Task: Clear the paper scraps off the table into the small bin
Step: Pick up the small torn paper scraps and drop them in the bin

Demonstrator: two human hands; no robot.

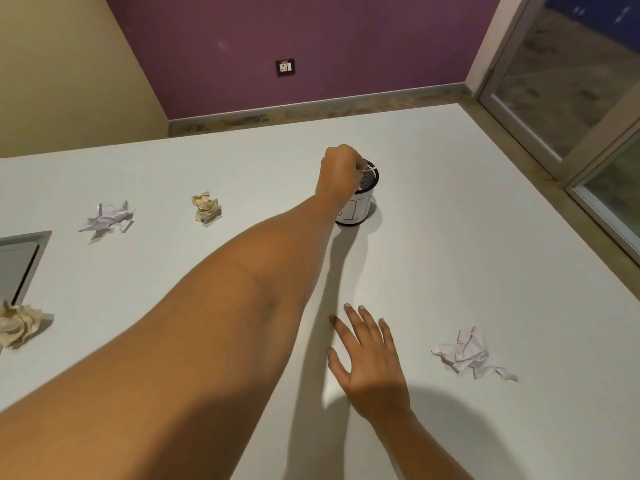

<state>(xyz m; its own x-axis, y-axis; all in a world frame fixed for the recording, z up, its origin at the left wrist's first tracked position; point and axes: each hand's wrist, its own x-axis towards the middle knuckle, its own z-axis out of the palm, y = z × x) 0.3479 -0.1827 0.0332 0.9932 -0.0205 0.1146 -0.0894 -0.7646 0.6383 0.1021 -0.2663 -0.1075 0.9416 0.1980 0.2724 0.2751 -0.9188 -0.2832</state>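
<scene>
Left hand (341, 168) curled over small bin (360, 211), pinching pale scrap (369, 170); right hand (372, 368) flat and splayed on bench (450, 202). 4 to go: white wad (465, 355) beside right hand, 3 more wads (206, 207) left of left arm (225, 306).

Smooth matt table (450, 244), crumpled paper scraps (464, 353), paper-wrapped black mesh bin (356, 213)

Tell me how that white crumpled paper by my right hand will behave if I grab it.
Probably very light: the white crumpled paper is a loose, airy wad. It likely squashes when gripped rather than staying stiff. Its ragged tail suggests sliding, not rolling.
</scene>
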